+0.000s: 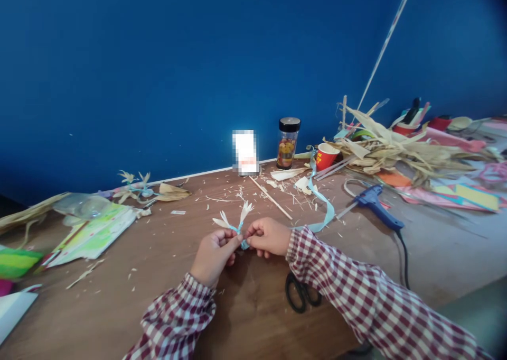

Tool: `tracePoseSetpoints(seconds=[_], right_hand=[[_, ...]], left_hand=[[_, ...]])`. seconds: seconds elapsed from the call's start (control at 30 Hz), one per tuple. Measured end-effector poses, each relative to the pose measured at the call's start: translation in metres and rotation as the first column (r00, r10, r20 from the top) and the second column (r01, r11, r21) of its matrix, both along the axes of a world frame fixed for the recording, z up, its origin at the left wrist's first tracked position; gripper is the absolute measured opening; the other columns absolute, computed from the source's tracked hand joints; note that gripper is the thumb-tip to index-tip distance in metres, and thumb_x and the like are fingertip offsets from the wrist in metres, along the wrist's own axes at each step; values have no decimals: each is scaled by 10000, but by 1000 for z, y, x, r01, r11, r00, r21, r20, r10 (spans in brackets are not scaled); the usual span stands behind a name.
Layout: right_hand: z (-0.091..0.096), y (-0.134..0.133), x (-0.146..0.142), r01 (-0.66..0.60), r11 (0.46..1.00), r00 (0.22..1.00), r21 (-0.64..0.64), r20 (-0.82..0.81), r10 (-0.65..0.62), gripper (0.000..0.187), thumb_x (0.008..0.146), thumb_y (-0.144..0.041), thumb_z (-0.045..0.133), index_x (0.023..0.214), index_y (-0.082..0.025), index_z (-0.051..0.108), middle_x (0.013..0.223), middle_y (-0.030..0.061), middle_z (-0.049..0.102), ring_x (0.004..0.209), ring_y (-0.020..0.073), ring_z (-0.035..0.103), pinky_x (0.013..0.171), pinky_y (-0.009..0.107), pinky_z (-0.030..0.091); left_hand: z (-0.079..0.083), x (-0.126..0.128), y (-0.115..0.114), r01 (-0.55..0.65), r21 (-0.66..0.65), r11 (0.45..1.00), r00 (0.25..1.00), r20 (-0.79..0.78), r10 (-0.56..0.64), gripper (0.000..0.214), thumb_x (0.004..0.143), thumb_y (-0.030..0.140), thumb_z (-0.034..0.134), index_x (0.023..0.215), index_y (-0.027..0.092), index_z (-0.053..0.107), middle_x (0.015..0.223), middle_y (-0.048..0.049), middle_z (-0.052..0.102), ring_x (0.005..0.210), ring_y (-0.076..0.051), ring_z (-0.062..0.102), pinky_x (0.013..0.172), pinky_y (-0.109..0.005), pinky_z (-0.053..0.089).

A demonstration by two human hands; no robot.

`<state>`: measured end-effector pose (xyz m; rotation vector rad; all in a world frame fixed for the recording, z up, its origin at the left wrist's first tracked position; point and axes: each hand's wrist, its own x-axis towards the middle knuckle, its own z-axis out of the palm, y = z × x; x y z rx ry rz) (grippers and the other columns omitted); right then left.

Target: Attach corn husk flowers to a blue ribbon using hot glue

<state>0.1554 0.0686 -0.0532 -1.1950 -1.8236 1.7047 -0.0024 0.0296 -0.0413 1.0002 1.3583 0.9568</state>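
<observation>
My left hand pinches a small corn husk piece whose pale, frayed tips fan out into two tufts above the fingers. Light blue ribbon is wrapped round its stems. Against it, my right hand is closed with fingertips on the wrapped ribbon, and the fingers partly hide the lower end. From behind the right wrist a loose length of light blue ribbon curls up towards a red paper cup. Black-handled scissors lie under the right forearm, their blades hidden.
A blue glue gun with a cord lies at right, before a heap of dry corn husks. A lidded jar stands near the wall. Husk scraps and a thin stick litter the brown table; a green-white sheet lies left.
</observation>
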Motion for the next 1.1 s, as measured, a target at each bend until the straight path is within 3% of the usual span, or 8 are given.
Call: tracePoseSetpoints(seconds=[0.3,0.5,0.9,1.1], right_hand=[[2,-3,0,-33,999,993,-1,109,33,160,737,-296,552,807,-153,563,481,-39,527,391,69,496,366,148,384],[2,-5,-1,-30,989,992,143,128,11,132,716,-237,555,799,-142,594,478,-59,505,387,46,438,388,147,305],[9,-7,-4,-30,998,995,61,101,24,128,717,-237,530,768,-139,595,499,-50,517,401,47,420,400,156,300],[2,-6,-4,-24,988,987,152,163,-1,179,697,-283,546,736,-126,621,510,-37,517,453,56,419,426,158,296]], left_hand=[[4,-1,0,56,49,997,991,-123,-49,213,632,344,626,652,151,540,372,90,436,318,-53,379,345,-160,284],[2,0,-1,38,33,999,995,-93,-35,198,625,326,627,655,155,531,396,93,442,315,-48,374,341,-160,287],[4,2,-1,-5,5,1000,996,-85,6,198,613,316,629,612,152,518,385,85,435,326,-52,379,350,-163,295],[2,0,-1,-2,25,1000,995,-100,5,183,605,296,634,596,156,517,378,81,446,321,-55,388,348,-163,298]])
